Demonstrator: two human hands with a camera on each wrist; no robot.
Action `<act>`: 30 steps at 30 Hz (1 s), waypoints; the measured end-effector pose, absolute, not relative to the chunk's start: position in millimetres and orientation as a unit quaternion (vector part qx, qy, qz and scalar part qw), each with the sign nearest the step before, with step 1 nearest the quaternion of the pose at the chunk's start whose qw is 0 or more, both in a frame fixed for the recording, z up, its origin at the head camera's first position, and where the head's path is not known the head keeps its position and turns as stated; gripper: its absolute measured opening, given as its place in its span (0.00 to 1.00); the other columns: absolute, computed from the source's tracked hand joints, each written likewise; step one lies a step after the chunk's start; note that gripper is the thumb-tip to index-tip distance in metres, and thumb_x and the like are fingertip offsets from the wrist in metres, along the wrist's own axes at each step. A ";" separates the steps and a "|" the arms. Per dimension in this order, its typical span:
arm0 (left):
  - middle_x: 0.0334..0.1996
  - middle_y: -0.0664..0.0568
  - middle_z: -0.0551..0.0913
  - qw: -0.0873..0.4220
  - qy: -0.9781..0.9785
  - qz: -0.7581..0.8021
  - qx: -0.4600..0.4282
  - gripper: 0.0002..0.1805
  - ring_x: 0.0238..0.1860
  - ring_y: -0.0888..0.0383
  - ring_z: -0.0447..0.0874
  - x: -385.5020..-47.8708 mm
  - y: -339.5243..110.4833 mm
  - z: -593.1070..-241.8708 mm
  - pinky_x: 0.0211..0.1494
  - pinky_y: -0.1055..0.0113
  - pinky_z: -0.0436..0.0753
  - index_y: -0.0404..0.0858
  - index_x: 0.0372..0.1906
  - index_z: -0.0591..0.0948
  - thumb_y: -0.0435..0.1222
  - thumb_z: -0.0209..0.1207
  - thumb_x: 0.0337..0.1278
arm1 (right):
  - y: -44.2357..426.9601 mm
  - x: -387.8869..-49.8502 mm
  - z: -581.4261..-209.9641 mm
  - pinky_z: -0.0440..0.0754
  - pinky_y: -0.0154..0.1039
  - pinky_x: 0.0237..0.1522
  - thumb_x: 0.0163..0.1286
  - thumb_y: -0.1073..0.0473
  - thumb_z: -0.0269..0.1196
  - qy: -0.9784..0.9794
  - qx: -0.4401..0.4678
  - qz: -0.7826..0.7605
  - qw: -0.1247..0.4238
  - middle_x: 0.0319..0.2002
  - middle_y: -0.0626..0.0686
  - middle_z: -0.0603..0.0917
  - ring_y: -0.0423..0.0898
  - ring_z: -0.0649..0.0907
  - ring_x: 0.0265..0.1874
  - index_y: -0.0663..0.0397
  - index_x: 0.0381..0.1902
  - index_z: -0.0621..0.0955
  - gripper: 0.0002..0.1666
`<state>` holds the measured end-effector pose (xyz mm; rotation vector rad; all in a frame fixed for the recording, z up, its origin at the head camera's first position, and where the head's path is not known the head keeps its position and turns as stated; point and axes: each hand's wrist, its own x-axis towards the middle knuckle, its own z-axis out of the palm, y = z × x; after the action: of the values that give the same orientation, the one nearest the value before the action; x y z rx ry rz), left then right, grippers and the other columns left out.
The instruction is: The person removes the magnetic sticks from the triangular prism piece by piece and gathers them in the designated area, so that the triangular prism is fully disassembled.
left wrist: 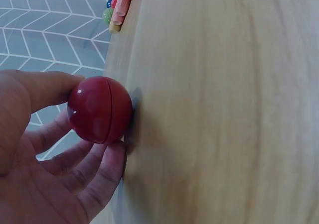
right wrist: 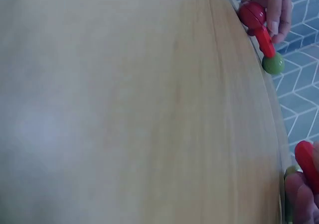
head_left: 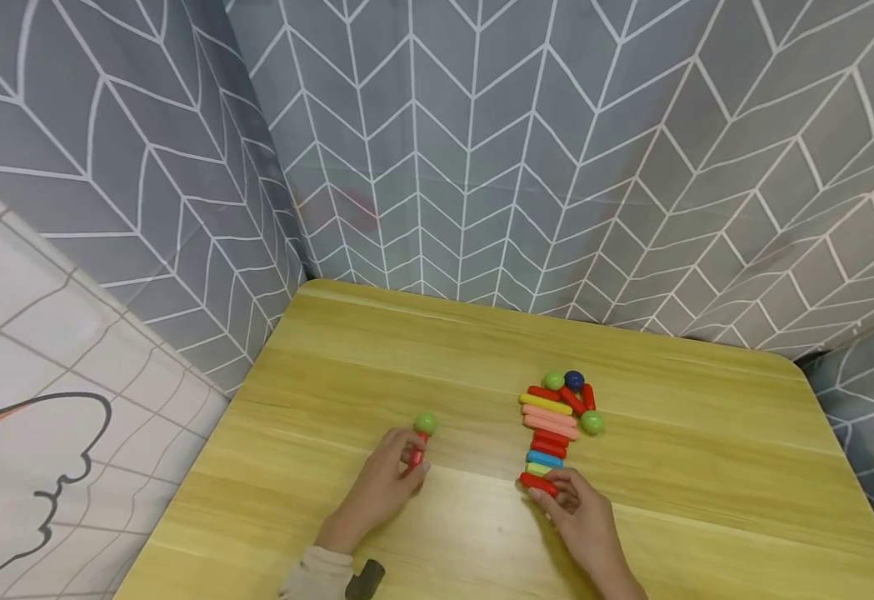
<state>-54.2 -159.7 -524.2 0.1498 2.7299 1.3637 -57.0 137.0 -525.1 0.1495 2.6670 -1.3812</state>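
My left hand [head_left: 378,482] pinches a red ball [left wrist: 99,109] between thumb and fingers, low over the table. Seen from the right wrist, a red stick [right wrist: 264,42] runs from that ball to a green ball [right wrist: 273,63]. My right hand [head_left: 582,521] grips another red stick [head_left: 538,484] at the near end of a row. Beyond it lie a light green stick [head_left: 538,469], a blue stick [head_left: 545,459], red sticks [head_left: 550,443], pink sticks [head_left: 550,416] and a yellow stick [head_left: 546,405], side by side. The right fingertips partly cover the light green one.
At the row's far end, several red sticks [head_left: 573,401] lie by a dark blue ball [head_left: 574,381], a green ball [head_left: 553,380] and a second green ball [head_left: 591,422]. The wooden table [head_left: 691,433] meets a grey patterned curtain [head_left: 481,167] behind and at the left.
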 end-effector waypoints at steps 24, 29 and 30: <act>0.43 0.55 0.81 0.032 0.897 0.441 0.020 0.15 0.42 0.61 0.81 -56.8 -155.9 -528.1 0.40 0.72 0.79 0.44 0.51 0.76 0.35 0.65 0.62 | 158.7 -57.6 -536.4 0.78 0.28 0.29 0.53 0.59 0.78 0.917 0.018 -0.398 -0.005 0.31 0.44 0.81 0.31 0.75 0.27 0.48 0.36 0.87 0.13; 0.41 0.55 0.83 0.025 0.898 0.439 0.024 0.13 0.41 0.62 0.81 -58.1 -155.2 -527.7 0.43 0.72 0.81 0.43 0.48 0.78 0.34 0.65 0.61 | 160.4 -61.1 -535.3 0.76 0.27 0.30 0.53 0.59 0.78 0.923 0.014 -0.384 -0.012 0.32 0.45 0.81 0.33 0.75 0.28 0.49 0.36 0.86 0.13; 0.41 0.55 0.83 0.022 0.899 0.436 0.026 0.12 0.41 0.61 0.81 -58.5 -155.2 -527.7 0.44 0.71 0.81 0.42 0.48 0.78 0.34 0.65 0.60 | 160.6 -61.9 -535.7 0.76 0.27 0.30 0.53 0.59 0.78 0.923 0.012 -0.384 -0.015 0.32 0.45 0.81 0.33 0.76 0.28 0.49 0.35 0.86 0.13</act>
<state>-58.5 -155.2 -527.7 0.0806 2.7866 1.3516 -61.9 160.6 -535.7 0.0387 2.9293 -1.2172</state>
